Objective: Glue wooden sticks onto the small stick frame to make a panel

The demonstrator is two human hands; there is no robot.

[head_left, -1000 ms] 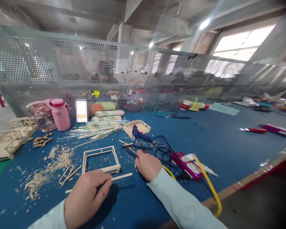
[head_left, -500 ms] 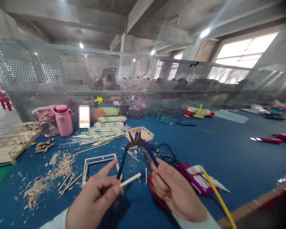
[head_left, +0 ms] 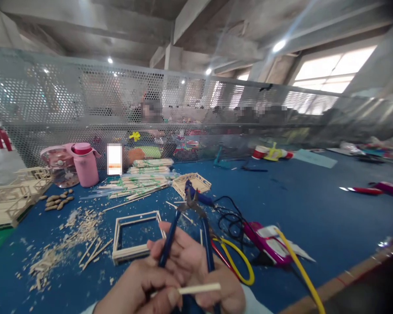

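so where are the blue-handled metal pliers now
In the head view, the pliers are lower centre, in the right hand, right of the pale rectangular wooden frame.

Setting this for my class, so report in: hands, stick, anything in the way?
Left grip pinching stick. Right grip holding pliers, handles spread. Stick's free end crossing before the pliers. Possibly in the way: wooden frame, yellow-handled scissors.

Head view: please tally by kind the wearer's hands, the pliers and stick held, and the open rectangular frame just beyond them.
Hands: 2 (left hand, right hand)
Pliers: 1
Held stick: 1
Rectangular frame: 1
Total: 5
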